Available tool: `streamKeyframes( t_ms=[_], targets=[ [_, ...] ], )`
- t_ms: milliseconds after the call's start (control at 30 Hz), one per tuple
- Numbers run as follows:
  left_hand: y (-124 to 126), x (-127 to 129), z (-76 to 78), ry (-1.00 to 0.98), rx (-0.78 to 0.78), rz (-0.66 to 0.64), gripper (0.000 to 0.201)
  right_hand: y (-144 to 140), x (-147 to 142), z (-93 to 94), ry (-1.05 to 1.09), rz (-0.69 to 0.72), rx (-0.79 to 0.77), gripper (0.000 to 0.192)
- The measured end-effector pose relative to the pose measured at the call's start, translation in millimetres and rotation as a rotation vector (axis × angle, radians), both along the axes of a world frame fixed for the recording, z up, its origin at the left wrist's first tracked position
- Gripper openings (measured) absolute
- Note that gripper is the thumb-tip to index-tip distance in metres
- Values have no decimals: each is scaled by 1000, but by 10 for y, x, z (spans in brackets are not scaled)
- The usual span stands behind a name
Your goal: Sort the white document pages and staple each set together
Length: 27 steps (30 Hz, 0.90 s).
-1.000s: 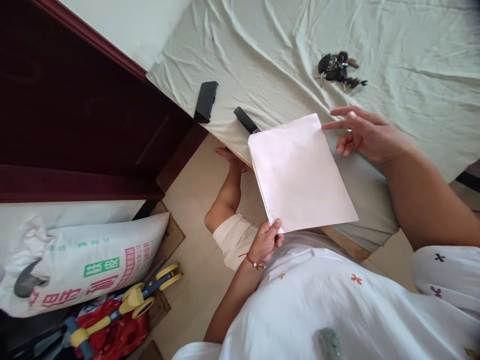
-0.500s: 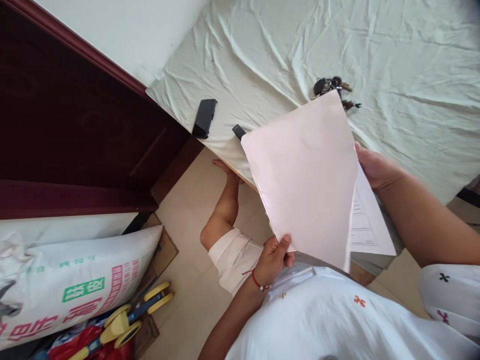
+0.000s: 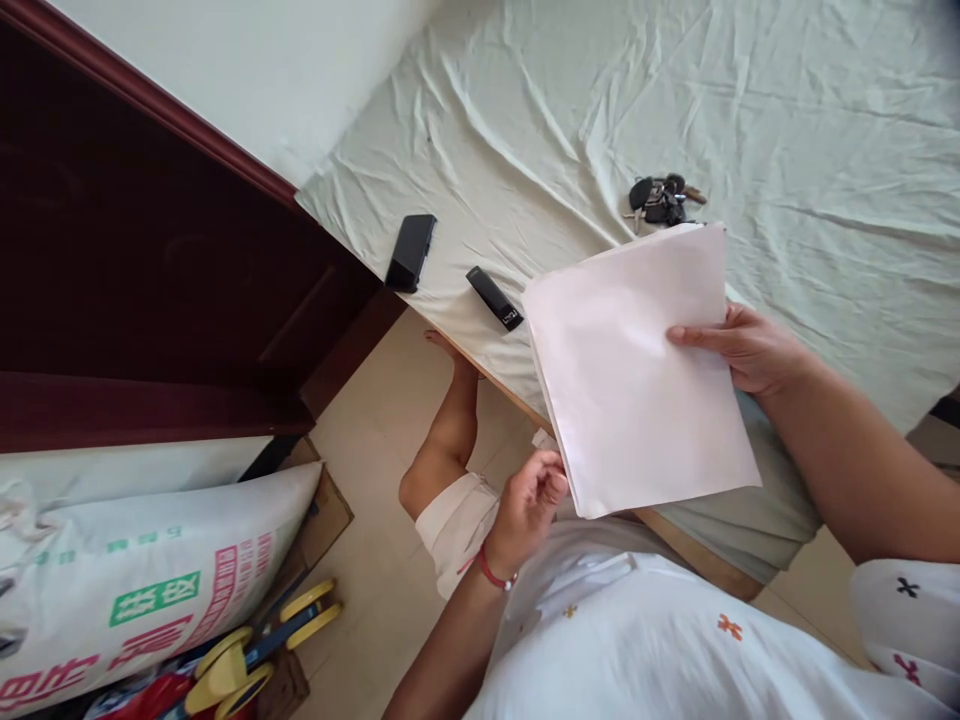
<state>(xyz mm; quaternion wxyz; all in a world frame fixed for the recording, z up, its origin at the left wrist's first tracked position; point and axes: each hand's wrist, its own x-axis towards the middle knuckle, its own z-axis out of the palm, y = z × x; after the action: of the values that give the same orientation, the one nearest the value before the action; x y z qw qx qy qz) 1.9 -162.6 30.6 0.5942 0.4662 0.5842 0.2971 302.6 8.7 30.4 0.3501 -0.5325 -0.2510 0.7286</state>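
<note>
A stack of white paper sheets (image 3: 637, 400) is held over the edge of the cloth-covered surface, its top sheet blank. My right hand (image 3: 757, 350) grips the stack at its right side, thumb lying flat on top and the other fingers underneath. Beside the lower left edge is my left hand (image 3: 529, 500), fingers loosely curled and thumb off the paper. Whether its fingertips touch the sheets is hard to see. Just left of the stack lies a black stick-shaped object (image 3: 493, 298) with small white print near one end.
A black phone (image 3: 411, 252) lies near the surface's left edge. Behind the stack is a bunch of keys (image 3: 664, 198). Wrinkled pale green cloth (image 3: 525, 150) covers the surface. Dark red wooden furniture (image 3: 150, 220), a printed white sack (image 3: 172, 560) and a yellow-blue wheeled toy (image 3: 277, 640) are at left.
Sheets sticking out at the right are now lined up under the top one. My right thumb has come onto the stack, and my left hand has let go of its lower corner.
</note>
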Motion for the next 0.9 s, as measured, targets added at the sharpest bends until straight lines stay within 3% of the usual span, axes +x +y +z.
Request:
streamKeyframes(
  t_ms=[100, 233, 367, 500, 600, 767, 900],
  targets=[
    [263, -31, 69, -16, 146, 193, 55, -3, 19, 16, 9, -29, 10, 42],
    [658, 83, 96, -257, 109, 451, 60, -16, 7, 36, 21, 4, -4, 41],
    [889, 279, 144, -497, 26, 420, 69, -29, -4, 24, 33, 51, 19, 41],
    [886, 464, 119, -459, 73, 425, 62, -42, -7, -18, 76, 144, 37, 43],
    [849, 542, 49, -407, 121, 482, 60, -58, -35, -27, 104, 114, 21, 41],
    [901, 488, 17, -452, 150, 571, 57, -73, -93, -4, 104, 34, -60, 36],
    [1035, 336, 66, -545, 115, 540, 71, -75, -73, 14, 49, 153, -100, 38]
  ],
)
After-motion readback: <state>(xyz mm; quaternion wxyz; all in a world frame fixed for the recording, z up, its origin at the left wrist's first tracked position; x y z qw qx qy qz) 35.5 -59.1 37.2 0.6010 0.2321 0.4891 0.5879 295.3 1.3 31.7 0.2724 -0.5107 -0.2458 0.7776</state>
